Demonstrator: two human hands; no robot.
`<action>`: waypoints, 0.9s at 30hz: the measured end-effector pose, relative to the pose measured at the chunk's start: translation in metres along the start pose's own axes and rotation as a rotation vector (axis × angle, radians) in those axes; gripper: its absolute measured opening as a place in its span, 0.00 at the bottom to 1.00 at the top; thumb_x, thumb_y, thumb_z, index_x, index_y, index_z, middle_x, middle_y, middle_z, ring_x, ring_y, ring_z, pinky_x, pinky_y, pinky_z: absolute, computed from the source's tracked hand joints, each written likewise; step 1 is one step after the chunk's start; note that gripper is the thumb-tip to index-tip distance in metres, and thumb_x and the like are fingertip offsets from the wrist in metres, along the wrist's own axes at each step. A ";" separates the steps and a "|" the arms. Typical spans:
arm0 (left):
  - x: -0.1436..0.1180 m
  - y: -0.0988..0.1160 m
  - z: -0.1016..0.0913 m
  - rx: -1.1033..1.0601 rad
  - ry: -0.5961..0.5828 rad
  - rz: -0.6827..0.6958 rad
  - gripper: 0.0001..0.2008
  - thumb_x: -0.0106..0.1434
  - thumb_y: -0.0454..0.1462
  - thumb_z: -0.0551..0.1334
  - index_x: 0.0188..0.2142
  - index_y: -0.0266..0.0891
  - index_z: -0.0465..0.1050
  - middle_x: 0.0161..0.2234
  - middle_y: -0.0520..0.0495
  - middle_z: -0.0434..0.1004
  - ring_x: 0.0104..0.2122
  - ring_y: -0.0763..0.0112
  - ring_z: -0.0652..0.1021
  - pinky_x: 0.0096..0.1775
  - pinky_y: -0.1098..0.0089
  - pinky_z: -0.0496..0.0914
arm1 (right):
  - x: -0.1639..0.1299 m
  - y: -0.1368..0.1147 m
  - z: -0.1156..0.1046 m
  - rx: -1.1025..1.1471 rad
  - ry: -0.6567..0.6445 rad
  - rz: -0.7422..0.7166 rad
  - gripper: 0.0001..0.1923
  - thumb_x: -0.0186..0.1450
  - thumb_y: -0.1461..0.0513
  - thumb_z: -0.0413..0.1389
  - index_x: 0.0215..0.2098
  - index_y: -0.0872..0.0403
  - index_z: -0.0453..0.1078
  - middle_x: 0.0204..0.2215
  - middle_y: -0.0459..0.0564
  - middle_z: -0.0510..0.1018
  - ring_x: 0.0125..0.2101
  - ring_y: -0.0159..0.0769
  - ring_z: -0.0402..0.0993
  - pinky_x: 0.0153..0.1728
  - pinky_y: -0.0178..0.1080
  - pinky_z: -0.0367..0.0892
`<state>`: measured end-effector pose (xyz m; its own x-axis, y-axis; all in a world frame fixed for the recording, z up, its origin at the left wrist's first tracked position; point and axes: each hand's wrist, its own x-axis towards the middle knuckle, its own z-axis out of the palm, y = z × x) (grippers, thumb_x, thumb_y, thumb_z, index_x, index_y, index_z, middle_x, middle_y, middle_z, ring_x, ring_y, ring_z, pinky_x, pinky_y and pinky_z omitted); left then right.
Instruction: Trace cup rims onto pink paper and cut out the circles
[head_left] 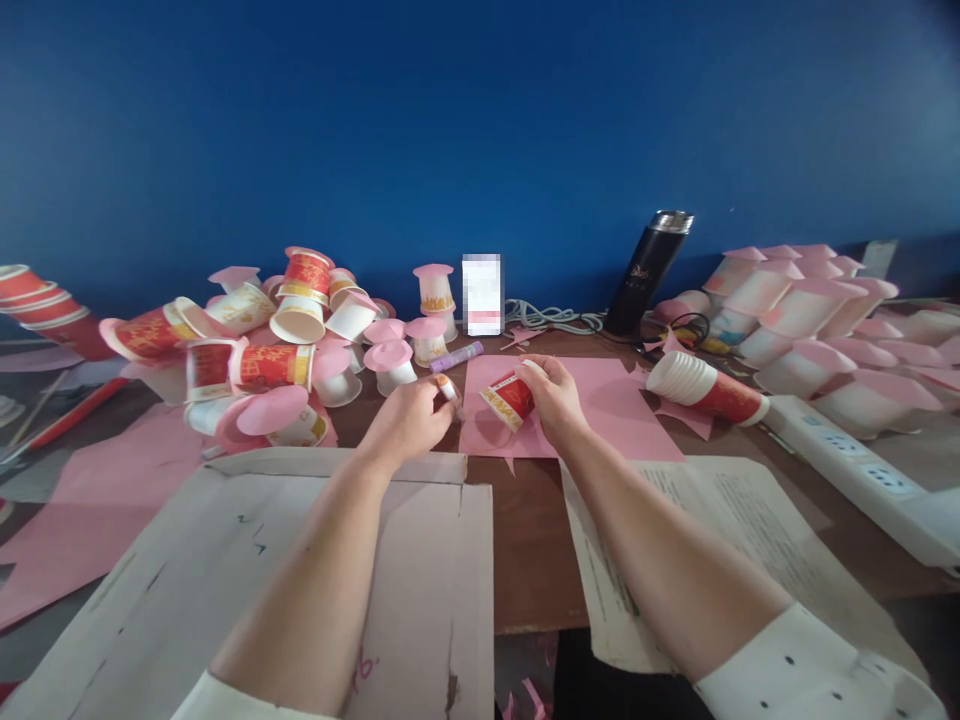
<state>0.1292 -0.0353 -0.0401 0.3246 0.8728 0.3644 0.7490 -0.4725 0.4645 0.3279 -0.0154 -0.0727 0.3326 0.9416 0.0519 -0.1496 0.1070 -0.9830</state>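
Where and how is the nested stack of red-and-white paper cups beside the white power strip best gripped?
Probably around the red wall, from above with the right hand once free: the stack lies on its side, that wall exposed, white rims at its left end.

black flask [646, 278] | white cable [559, 322], coiled | white power strip [862, 468] | blue wall [480, 130]
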 end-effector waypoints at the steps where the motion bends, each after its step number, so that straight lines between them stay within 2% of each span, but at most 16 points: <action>1: 0.000 0.000 0.000 -0.002 0.009 -0.006 0.08 0.61 0.39 0.56 0.33 0.41 0.73 0.33 0.47 0.78 0.35 0.63 0.77 0.37 0.69 0.68 | 0.000 0.000 0.000 0.000 0.002 0.001 0.12 0.51 0.58 0.60 0.34 0.52 0.71 0.25 0.42 0.74 0.24 0.32 0.69 0.23 0.33 0.64; 7: -0.001 0.000 -0.003 -0.076 0.239 -0.035 0.10 0.63 0.40 0.55 0.38 0.40 0.72 0.37 0.47 0.79 0.36 0.67 0.78 0.41 0.71 0.69 | 0.005 -0.002 -0.001 0.167 0.071 -0.093 0.18 0.52 0.54 0.61 0.39 0.52 0.71 0.28 0.43 0.75 0.26 0.30 0.69 0.26 0.33 0.64; 11: 0.000 0.001 -0.001 -0.149 0.288 -0.021 0.11 0.64 0.41 0.55 0.42 0.40 0.71 0.39 0.45 0.79 0.38 0.67 0.78 0.42 0.70 0.70 | 0.008 -0.003 -0.003 0.241 0.023 -0.072 0.19 0.52 0.52 0.61 0.39 0.53 0.70 0.26 0.43 0.74 0.23 0.30 0.68 0.24 0.33 0.63; 14: 0.000 0.001 0.003 -0.216 0.296 0.009 0.11 0.64 0.40 0.55 0.44 0.40 0.70 0.43 0.45 0.78 0.38 0.68 0.79 0.43 0.70 0.71 | 0.006 -0.006 -0.004 0.106 0.085 -0.150 0.25 0.51 0.52 0.63 0.45 0.52 0.69 0.36 0.46 0.75 0.33 0.33 0.72 0.34 0.36 0.68; 17: 0.001 -0.001 0.005 -0.320 0.279 -0.031 0.12 0.64 0.41 0.54 0.45 0.41 0.69 0.44 0.44 0.77 0.35 0.69 0.79 0.41 0.69 0.72 | 0.001 -0.007 -0.004 -0.104 0.167 -0.319 0.30 0.50 0.53 0.65 0.49 0.50 0.67 0.46 0.50 0.72 0.44 0.37 0.70 0.45 0.40 0.66; 21: 0.003 -0.004 0.006 -0.434 0.282 -0.105 0.15 0.64 0.44 0.56 0.45 0.40 0.69 0.41 0.44 0.78 0.34 0.68 0.79 0.39 0.69 0.73 | -0.003 -0.006 -0.002 -0.230 0.182 -0.491 0.30 0.52 0.53 0.64 0.51 0.51 0.66 0.49 0.53 0.70 0.48 0.41 0.67 0.50 0.44 0.62; 24: 0.004 -0.006 0.007 -0.460 0.265 -0.147 0.17 0.62 0.48 0.57 0.44 0.40 0.70 0.37 0.45 0.78 0.31 0.68 0.78 0.35 0.70 0.72 | -0.002 -0.004 -0.001 -0.239 0.170 -0.473 0.27 0.55 0.51 0.62 0.50 0.51 0.67 0.48 0.54 0.71 0.47 0.41 0.68 0.49 0.44 0.62; 27: 0.005 -0.008 0.005 -0.402 0.279 -0.221 0.17 0.61 0.50 0.57 0.40 0.41 0.71 0.29 0.49 0.77 0.26 0.69 0.77 0.30 0.71 0.70 | 0.004 -0.002 -0.004 -0.180 0.184 -0.321 0.24 0.57 0.49 0.58 0.48 0.51 0.68 0.43 0.51 0.74 0.42 0.38 0.71 0.44 0.41 0.64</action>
<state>0.1278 -0.0268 -0.0462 -0.0225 0.9170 0.3983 0.4839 -0.3386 0.8070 0.3330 -0.0130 -0.0712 0.4996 0.7949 0.3443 0.1486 0.3129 -0.9381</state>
